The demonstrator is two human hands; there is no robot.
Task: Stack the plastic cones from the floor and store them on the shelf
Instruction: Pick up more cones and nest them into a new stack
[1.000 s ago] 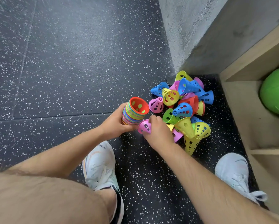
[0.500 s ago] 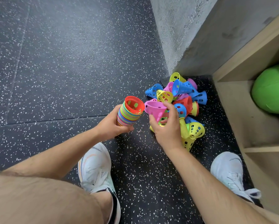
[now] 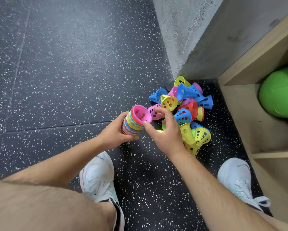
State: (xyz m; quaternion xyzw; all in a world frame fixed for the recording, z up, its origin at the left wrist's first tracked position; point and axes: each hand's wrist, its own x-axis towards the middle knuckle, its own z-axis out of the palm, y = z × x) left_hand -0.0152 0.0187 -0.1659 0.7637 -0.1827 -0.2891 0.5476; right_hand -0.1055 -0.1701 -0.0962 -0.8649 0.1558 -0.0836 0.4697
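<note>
My left hand point(image 3: 114, 133) grips a stack of nested plastic cones point(image 3: 133, 123), many-coloured at the rims, with a pink cone point(image 3: 140, 114) now on top. My right hand point(image 3: 168, 130) hovers just right of the stack, fingers loosely spread, thumb touching the pink rim, holding nothing. Behind it on the dark speckled floor lies a pile of loose perforated cones point(image 3: 185, 104) in blue, yellow, pink, red and green. My right hand hides part of the pile. The wooden shelf point(image 3: 240, 104) stands at the right.
A green ball point(image 3: 280, 92) sits in the shelf's compartment. A grey concrete wall corner point(image 3: 181, 39) rises behind the pile. My two white shoes point(image 3: 98, 177) point(image 3: 235, 177) stand on the floor on either side of my right arm.
My right hand picked a pink cone off the floor, carried it to the stack and set it on top over the red one, then let go. The left hand kept holding the stack.
</note>
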